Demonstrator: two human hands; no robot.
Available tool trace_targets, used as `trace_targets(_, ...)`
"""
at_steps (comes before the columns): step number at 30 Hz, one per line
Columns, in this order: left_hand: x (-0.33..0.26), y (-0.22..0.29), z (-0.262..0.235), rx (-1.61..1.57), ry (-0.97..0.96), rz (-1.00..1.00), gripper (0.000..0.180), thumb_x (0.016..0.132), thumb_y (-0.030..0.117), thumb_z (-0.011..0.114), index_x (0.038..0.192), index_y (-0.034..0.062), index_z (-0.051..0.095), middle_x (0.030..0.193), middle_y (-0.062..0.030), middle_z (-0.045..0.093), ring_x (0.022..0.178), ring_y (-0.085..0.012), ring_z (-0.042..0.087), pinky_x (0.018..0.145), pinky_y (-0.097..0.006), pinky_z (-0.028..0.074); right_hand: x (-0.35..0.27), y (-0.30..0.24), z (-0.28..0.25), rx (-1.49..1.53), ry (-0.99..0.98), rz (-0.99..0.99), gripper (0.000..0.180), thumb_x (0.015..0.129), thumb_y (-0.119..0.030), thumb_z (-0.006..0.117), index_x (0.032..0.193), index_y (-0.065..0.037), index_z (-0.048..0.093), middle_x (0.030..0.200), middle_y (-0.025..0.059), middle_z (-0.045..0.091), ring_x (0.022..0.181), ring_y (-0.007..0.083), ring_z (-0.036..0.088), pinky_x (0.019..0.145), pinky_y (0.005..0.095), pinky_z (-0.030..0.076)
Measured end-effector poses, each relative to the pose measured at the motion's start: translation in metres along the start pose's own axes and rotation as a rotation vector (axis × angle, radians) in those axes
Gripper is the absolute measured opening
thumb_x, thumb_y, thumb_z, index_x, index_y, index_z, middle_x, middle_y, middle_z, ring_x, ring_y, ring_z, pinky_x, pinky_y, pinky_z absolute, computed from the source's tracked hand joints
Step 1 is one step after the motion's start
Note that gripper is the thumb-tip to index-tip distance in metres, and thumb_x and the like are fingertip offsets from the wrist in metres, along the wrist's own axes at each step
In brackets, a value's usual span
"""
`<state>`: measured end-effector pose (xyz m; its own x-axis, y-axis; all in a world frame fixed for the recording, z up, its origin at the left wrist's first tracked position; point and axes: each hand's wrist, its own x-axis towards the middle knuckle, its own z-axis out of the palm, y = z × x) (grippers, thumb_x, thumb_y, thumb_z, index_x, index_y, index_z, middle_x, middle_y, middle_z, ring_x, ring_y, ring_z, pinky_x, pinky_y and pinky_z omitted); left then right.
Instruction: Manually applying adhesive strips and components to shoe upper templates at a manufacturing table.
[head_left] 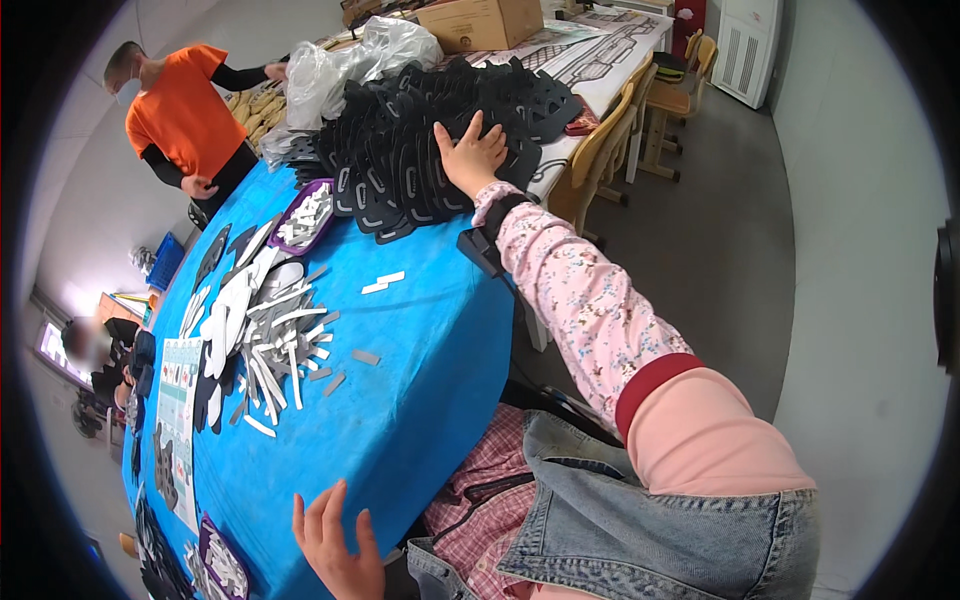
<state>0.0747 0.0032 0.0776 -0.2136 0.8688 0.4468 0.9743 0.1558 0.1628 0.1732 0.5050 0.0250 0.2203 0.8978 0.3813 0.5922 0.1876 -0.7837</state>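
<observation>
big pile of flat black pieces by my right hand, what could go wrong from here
The tall, loosely heaped pile of flat black pieces might slide if the right hand disturbs it.

Sliding pieces could bump the purple tray of white strips close beside the pile.

The crumpled clear plastic bag beside the pile may snag or shift too.

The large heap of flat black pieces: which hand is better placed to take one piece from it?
Probably the right hand: it is at the heap, open and apparently empty. The left hand, also open, is farther away, near the blue denim garment.
</observation>
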Motion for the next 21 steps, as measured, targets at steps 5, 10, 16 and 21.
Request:
trace_targets(5, -0.008, 0.002, -0.003, 0.005, -0.002, -0.013, 0.030, 0.082, 0.008, 0.062, 0.112, 0.0051, 0.061, 0.102, -0.0156, 0.061, 0.097, -0.0345, 0.057, 0.096, -0.044, 0.040, -0.006, 0.031, -0.042, -0.017, -0.118, -0.041, 0.088, 0.084, -0.073, 0.027, 0.141, -0.006, 0.033, 0.142, 0.0322, 0.024, 0.134, 0.0449, 0.020, 0.107, 0.0551, 0.017)
trace_targets(10, -0.020, -0.014, 0.001, 0.011, -0.049, -0.036, 0.029, 0.083, 0.009, 0.062, 0.111, 0.0043, 0.060, 0.102, -0.0163, 0.061, 0.097, -0.0351, 0.056, 0.096, -0.045, 0.040, -0.043, 0.074, -0.074, -0.161, -0.165, -0.137, 0.093, 0.079, -0.075, 0.037, 0.140, -0.006, 0.033, 0.143, 0.0316, 0.023, 0.134, 0.0454, 0.020, 0.106, 0.0574, 0.016)
trace_targets(16, -0.013, -0.005, 0.005, -0.017, -0.103, -0.023, 0.030, 0.083, 0.010, 0.062, 0.112, 0.0042, 0.059, 0.102, -0.0170, 0.061, 0.098, -0.0354, 0.056, 0.098, -0.045, 0.038, -0.066, 0.086, -0.082, -0.421, -0.173, -0.351, 0.095, 0.075, -0.065, 0.056, 0.142, -0.005, 0.026, 0.140, 0.0329, 0.027, 0.132, 0.0456, 0.026, 0.103, 0.0586, 0.023)
trace_targets(21, -0.010, 0.001, 0.007, -0.028, -0.131, -0.014, 0.032, 0.083, 0.011, 0.062, 0.115, 0.0048, 0.059, 0.105, -0.0167, 0.061, 0.099, -0.0351, 0.056, 0.098, -0.045, 0.038, -0.060, 0.083, -0.071, -0.564, -0.176, -0.348, 0.090, 0.078, -0.050, 0.063, 0.141, 0.001, 0.025, 0.136, 0.0352, 0.032, 0.127, 0.0465, 0.033, 0.098, 0.0580, 0.033)
